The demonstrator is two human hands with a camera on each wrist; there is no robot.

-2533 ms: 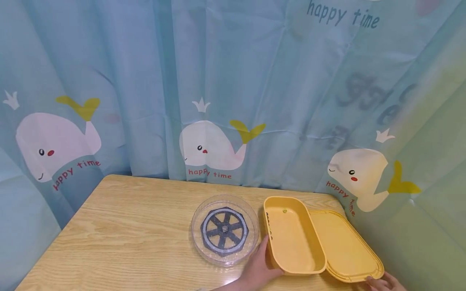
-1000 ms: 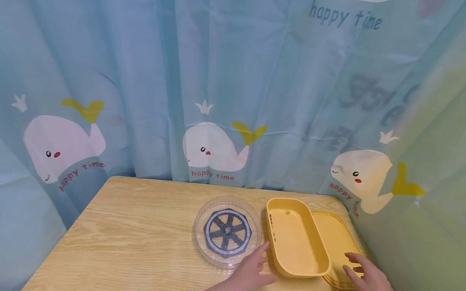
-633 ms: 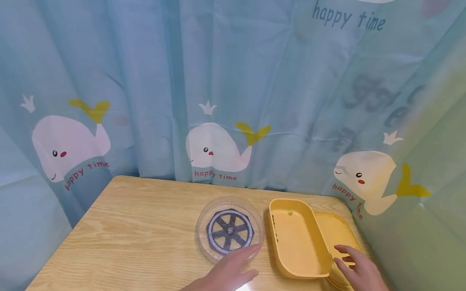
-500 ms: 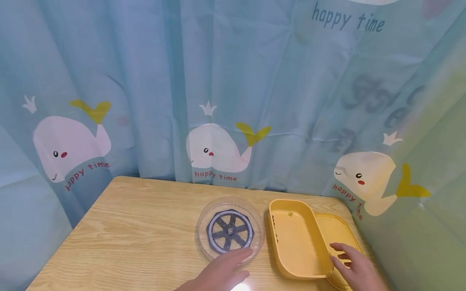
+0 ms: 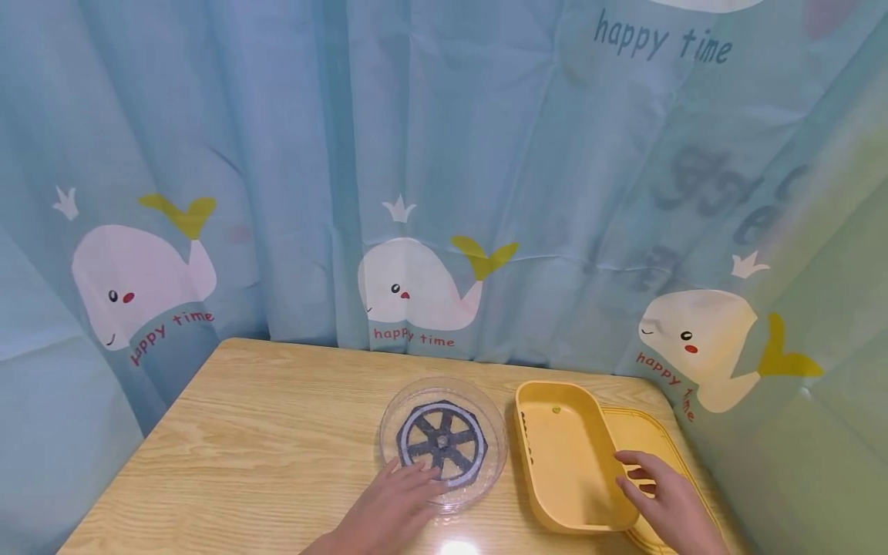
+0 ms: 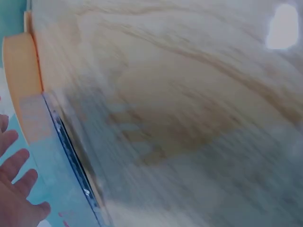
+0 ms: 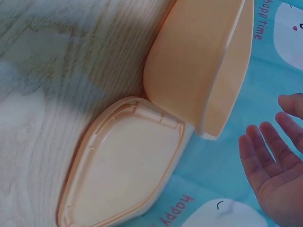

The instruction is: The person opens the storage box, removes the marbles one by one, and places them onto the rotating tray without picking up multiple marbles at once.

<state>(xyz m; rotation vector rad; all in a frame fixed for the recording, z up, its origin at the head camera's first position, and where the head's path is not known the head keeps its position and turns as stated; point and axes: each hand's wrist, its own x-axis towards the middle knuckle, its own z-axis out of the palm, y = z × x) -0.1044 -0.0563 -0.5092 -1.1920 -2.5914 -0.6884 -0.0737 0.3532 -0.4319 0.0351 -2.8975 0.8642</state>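
My left hand has its fingers loosely spread over the near left edge of a clear round dish. A dark six-spoked wheel shape shows inside the dish. In the left wrist view the same hand appears beside the dish's clear side wall. My right hand, fingers slightly bent and holding nothing, is over the yellow lid, fingertips right at the right rim of the yellow box. The right wrist view shows that palm with fingers extended.
Dish, box and lid stand on a wooden table. The box's right side overlaps the lid in the head view. A small greenish spot shows at the box's far end. A blue curtain with whale prints hangs behind and at the sides.
My right hand has let go of the lid and moved to the box's right rim. The left hand has left the box's near left side and shifted left over the dish's edge.
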